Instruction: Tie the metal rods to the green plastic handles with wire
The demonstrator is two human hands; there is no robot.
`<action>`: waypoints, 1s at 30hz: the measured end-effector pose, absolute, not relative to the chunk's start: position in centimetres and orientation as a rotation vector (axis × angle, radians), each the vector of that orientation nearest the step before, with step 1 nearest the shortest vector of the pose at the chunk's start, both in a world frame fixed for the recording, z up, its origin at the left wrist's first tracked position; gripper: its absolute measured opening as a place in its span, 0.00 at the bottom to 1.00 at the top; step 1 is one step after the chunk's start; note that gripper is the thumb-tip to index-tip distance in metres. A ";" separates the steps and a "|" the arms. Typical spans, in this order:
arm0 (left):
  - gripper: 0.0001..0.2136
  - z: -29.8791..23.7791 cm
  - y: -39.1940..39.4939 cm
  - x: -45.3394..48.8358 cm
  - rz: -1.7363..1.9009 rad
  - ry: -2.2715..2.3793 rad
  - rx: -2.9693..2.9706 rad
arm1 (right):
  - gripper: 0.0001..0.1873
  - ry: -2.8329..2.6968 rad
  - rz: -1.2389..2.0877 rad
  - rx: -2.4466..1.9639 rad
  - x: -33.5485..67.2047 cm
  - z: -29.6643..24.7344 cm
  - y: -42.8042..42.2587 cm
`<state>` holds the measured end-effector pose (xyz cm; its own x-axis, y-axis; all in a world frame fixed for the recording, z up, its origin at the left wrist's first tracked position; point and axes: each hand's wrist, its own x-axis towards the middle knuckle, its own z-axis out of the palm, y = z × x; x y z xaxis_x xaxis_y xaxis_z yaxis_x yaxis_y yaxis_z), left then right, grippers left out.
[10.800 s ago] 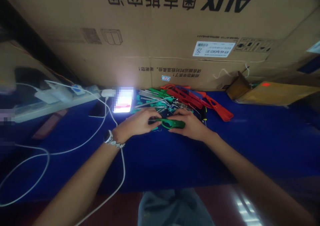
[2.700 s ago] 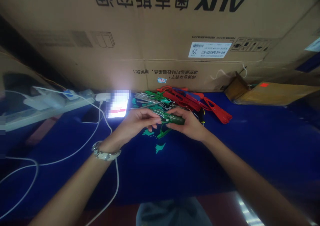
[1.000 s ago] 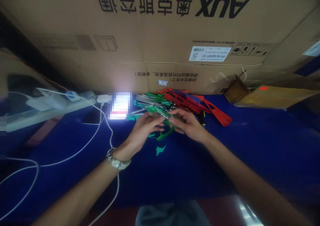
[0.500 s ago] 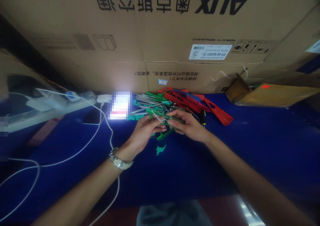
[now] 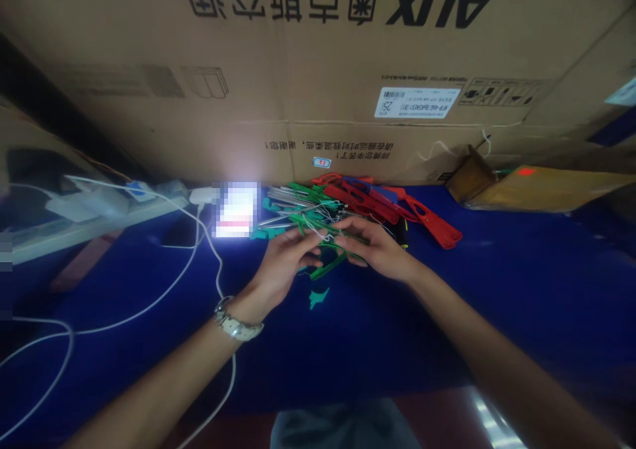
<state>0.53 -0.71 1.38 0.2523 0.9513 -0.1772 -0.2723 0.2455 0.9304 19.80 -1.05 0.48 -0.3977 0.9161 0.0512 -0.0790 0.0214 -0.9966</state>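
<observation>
Both of my hands meet at the front of a pile of parts. My left hand point(image 5: 284, 262) pinches the left side of a thin green plastic piece point(image 5: 300, 220), thumb on top. White wire point(image 5: 312, 224) loops across this piece near the thumb. At the other side, my right hand point(image 5: 380, 249) grips it with thumb and bent fingers. Some of the grip is hidden behind the fingers. Below the hands lies another green plastic part point(image 5: 328, 267). A small teal scrap-like piece point(image 5: 318, 298) rests on the blue cloth nearer to me.
Behind the hands are silver rods point(image 5: 285, 197), red plastic parts point(image 5: 365, 204) and a blue part point(image 5: 377, 192). A glowing screen point(image 5: 236, 209) stands left, with white cables point(image 5: 219, 263). A large cardboard box point(image 5: 298, 104) walls off the back. A yellowish envelope point(image 5: 546, 187) lies right.
The view has shifted very slightly. Both hands keep their hold on the green plastic piece; the left fingers have moved only a little.
</observation>
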 end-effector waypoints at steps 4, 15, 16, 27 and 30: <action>0.11 1.5 -0.8 0.7 1.065 0.933 0.931 | 0.19 -1.474 1.512 -0.873 19.9 0.8 -1.2; 0.15 1.1 -1.6 1.6 1.210 0.940 0.928 | 0.17 -1.505 1.512 -0.934 19.6 1.0 -1.4; 0.15 1.1 -1.6 1.6 1.225 0.937 0.932 | 0.17 -1.483 1.547 -0.931 19.6 1.1 -1.4; 0.14 0.6 -2.1 2.1 1.338 0.878 1.009 | 0.13 -1.249 1.697 -0.921 19.8 1.8 -1.3; 0.14 0.3 -2.3 2.4 1.413 0.885 1.018 | 0.12 -1.183 1.702 -0.908 19.3 2.1 -1.6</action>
